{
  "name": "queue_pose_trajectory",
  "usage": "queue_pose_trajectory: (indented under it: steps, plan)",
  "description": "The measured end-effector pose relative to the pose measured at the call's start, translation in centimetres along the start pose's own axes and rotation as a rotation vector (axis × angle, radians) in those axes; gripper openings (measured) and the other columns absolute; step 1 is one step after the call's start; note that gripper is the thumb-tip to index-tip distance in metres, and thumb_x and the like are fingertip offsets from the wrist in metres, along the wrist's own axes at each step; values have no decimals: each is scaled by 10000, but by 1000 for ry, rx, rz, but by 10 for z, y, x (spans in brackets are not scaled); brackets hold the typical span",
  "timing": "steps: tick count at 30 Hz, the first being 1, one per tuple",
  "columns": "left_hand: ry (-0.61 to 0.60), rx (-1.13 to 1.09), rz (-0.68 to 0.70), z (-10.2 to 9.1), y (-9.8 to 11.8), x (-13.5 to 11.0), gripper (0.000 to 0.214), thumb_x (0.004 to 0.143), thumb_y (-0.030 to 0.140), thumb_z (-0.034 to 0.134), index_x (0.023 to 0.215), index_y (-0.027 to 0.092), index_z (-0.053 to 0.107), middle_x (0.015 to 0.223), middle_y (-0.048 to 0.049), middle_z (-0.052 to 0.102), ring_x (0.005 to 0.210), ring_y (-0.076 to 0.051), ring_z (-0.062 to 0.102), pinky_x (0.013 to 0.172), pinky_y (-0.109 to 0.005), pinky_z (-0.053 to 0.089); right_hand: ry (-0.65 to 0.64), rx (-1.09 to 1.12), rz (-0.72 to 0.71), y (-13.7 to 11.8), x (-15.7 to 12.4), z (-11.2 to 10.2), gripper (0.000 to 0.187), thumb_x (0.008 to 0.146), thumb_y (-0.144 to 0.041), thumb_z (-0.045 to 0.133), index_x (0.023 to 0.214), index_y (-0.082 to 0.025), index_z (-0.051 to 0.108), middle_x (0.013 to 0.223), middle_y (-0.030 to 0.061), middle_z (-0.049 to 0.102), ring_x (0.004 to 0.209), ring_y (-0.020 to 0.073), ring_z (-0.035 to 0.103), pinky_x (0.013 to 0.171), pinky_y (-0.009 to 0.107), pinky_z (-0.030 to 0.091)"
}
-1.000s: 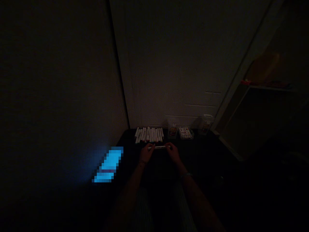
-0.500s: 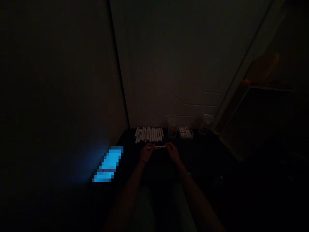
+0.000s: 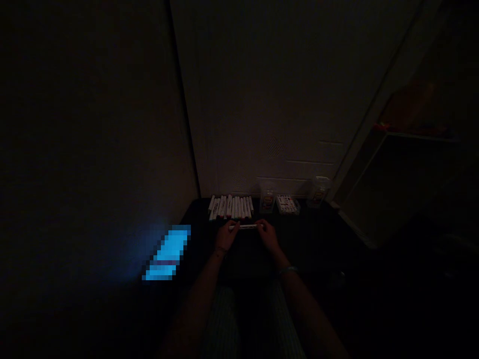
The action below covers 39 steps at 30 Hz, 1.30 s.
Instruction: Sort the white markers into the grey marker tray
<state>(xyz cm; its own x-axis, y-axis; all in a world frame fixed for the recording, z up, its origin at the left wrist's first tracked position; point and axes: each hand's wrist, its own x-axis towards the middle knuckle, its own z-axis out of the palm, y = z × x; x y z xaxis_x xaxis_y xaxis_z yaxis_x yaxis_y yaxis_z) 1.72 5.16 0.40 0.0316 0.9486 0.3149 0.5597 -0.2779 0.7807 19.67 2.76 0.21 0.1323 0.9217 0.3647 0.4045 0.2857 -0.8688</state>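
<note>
A white marker (image 3: pixel 247 227) lies level between my two hands, just above or on the dark tabletop; the dimness hides which. My left hand (image 3: pixel 226 236) pinches its left end. Fingers of my right hand (image 3: pixel 268 234) are closed on the other end. Behind my hands, a row of several white markers (image 3: pixel 231 207) lies side by side, some with coloured ends towards me. To the right of the row are a clear container (image 3: pixel 267 199) with a label and a low clear case (image 3: pixel 287 204) packed with white pieces that I cannot make out.
Another clear container (image 3: pixel 319 191) stands at the back right of the dark table (image 3: pixel 318 239). A glowing blue, pixelated screen (image 3: pixel 168 253) is at the left edge. The wall (image 3: pixel 262 99) rises right behind the table, and a shelf unit (image 3: pixel 374 164) stands to the right.
My right fingers have shifted very slightly on the marker's right end. Both hands keep their hold, and the other things stay where they were.
</note>
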Motion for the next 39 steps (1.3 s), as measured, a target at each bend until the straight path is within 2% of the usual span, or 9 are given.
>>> queue_pose_trajectory:
  steps: [14,22,30,39]
  plan:
    - [-31,-68,-27,-3,4,0,373,756,491,414,809,173,603,639,0,618,596,-128,559,522,-201,372,6,4,9,-1,0,2,290,756,-390,429,864,-185,604,790,-1,616,741,139,546,680,225,404]
    - [-58,-28,-13,-5,6,-1,377,766,487,400,852,180,601,654,-1,621,610,-131,560,543,-207,378,6,0,0,-3,-1,0,280,776,-364,399,855,-193,606,787,-7,616,732,134,541,676,221,399]
    - [-24,-30,-16,-2,1,1,379,748,517,415,815,192,599,674,5,625,604,-129,561,559,-209,390,-8,17,-19,1,1,2,280,801,-324,345,847,-198,591,776,-7,606,741,136,542,658,214,399]
    - [-7,-51,-38,-1,0,2,371,733,526,427,803,206,602,667,13,636,607,-135,573,552,-201,398,-13,5,5,-4,1,2,263,787,-343,371,855,-205,585,808,-3,611,775,142,546,691,226,414]
